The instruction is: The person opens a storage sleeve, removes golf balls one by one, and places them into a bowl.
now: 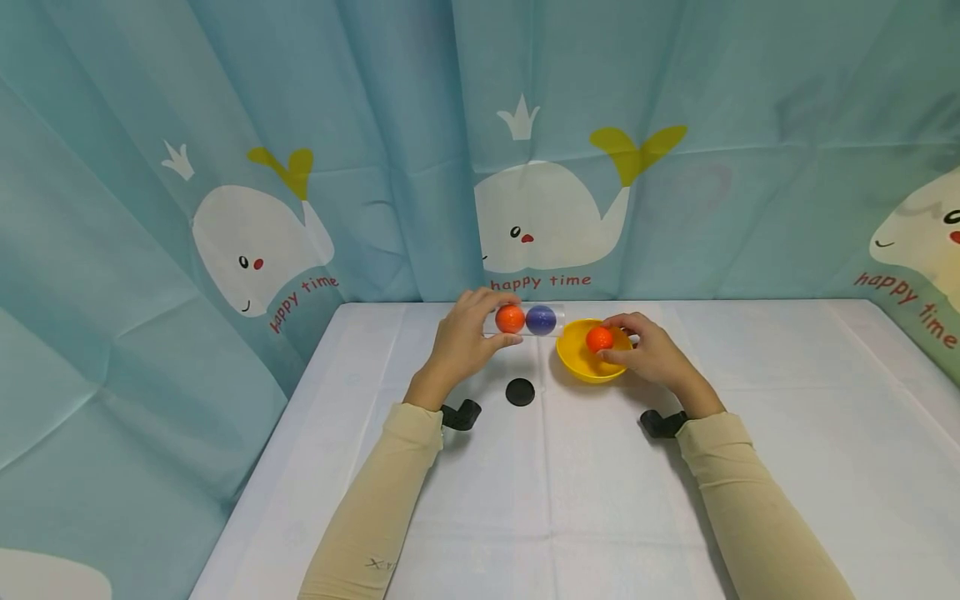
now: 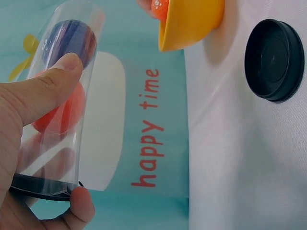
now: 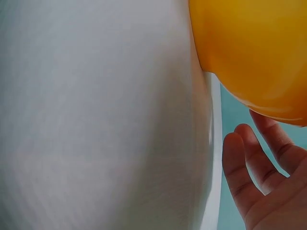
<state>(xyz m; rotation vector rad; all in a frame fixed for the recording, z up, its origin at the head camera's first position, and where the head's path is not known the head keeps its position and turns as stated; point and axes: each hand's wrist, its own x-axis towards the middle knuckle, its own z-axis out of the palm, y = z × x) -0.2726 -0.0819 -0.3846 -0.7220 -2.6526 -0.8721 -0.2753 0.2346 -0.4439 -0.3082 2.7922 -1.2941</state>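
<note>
Left hand (image 1: 459, 343) grips the clear tube (image 1: 525, 320) holding two balls; right hand (image 1: 651, 350) pinches the orange ball (image 1: 599, 338) over the yellow bowl (image 1: 581, 367). Next move: align ball with tube mouth.

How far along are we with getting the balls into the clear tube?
Two balls already sit in the clear tube, an orange ball and a blue ball. The left hand holds the tube on its side, open end toward the yellow bowl. The right hand is at the last orange ball in the bowl. That ball remains outside, and the black lid lies on the table.
</note>
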